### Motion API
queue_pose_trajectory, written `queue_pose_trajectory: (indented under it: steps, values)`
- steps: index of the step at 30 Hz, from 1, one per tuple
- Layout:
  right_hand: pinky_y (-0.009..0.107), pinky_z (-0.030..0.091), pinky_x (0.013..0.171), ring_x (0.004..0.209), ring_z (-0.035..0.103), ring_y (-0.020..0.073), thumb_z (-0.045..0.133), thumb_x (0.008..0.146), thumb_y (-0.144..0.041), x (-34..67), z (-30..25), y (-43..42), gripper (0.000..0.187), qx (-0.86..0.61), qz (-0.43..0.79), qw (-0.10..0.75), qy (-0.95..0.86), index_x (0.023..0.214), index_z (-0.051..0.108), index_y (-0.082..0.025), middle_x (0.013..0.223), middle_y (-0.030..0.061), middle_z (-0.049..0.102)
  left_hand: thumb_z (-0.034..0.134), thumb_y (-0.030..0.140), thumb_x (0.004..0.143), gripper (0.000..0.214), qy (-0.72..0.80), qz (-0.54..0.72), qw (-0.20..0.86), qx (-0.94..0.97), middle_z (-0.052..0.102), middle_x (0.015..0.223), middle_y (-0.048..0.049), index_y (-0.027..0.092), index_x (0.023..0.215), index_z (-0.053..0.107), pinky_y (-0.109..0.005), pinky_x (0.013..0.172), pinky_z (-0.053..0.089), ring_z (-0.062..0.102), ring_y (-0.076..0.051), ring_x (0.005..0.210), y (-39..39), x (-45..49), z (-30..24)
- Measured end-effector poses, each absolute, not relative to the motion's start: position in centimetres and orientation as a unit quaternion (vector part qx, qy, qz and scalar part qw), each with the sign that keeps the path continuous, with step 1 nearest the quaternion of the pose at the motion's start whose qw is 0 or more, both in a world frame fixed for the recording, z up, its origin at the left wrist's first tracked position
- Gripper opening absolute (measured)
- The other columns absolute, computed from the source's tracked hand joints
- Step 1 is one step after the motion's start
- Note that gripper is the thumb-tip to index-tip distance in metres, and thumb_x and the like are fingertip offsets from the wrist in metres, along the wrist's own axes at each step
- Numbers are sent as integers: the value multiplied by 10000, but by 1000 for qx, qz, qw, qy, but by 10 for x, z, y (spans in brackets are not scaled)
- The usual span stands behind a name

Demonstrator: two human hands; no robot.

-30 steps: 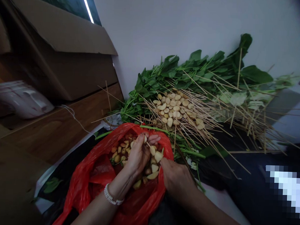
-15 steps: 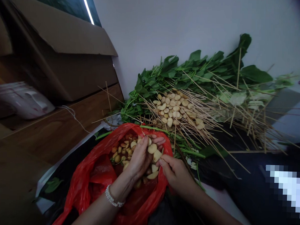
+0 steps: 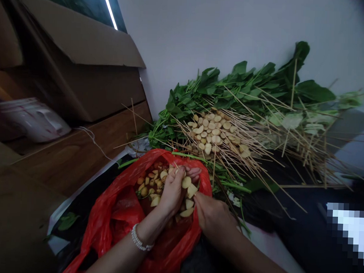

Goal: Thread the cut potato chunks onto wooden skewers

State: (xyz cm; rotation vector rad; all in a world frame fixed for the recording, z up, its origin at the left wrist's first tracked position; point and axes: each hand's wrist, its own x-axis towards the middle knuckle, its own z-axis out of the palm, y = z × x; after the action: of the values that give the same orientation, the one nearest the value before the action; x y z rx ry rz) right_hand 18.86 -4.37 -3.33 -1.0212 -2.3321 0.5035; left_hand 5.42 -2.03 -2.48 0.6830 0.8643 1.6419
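My left hand [image 3: 173, 188], with a pale beaded bracelet on its wrist, is closed over the mouth of a red plastic bag [image 3: 106, 205]. A thin stick tip pokes out past its thumb. Between my two hands pale potato slices [image 3: 191, 190] sit in a row along what looks like a skewer, mostly hidden. My right hand [image 3: 213, 217] pinches the near end of this row at the bag's right edge. Inside the bag lie more cut potato pieces [image 3: 156, 200], some reddish and some pale.
Beyond the bag, finished-looking potato skewers [image 3: 213, 129] lie heaped against leafy greens [image 3: 201, 83] along the wall. Loose bamboo sticks [image 3: 312, 153] jut out at the right. A cardboard box [image 3: 94, 85] and a white plastic tub [image 3: 36, 119] stand at the left.
My right hand has turned so that its back faces up more, still at the end of the skewer. My left hand stays in nearly the same place; the view has shifted slightly.
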Motion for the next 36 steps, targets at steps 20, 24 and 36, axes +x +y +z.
queue_pose_trajectory:
  steps: [20,24,36]
  values:
    - [260,359,605,634,663,172,347,962,-205,198,-45,-45,277,-369,144,323,-859,848,599,-181,713,35,682,504,326,863,238,697,330,174,612,713,1002,-85,182,957,668,-376,870,466,643,-252,954,-54,-103,3]
    - [262,350,591,607,652,162,345,966,-207,197,-44,-46,288,-364,129,321,-865,830,598,-187,681,24,668,380,285,922,341,749,144,0,647,709,1057,-103,178,1078,664,-343,876,443,623,-242,987,-42,-99,-8]
    - [248,357,578,583,636,145,338,959,-180,197,-43,-46,290,-352,113,342,-864,838,602,-180,675,29,667,528,323,850,183,773,85,-55,626,690,910,-102,189,914,634,-335,736,418,596,-272,890,-38,-95,-14]
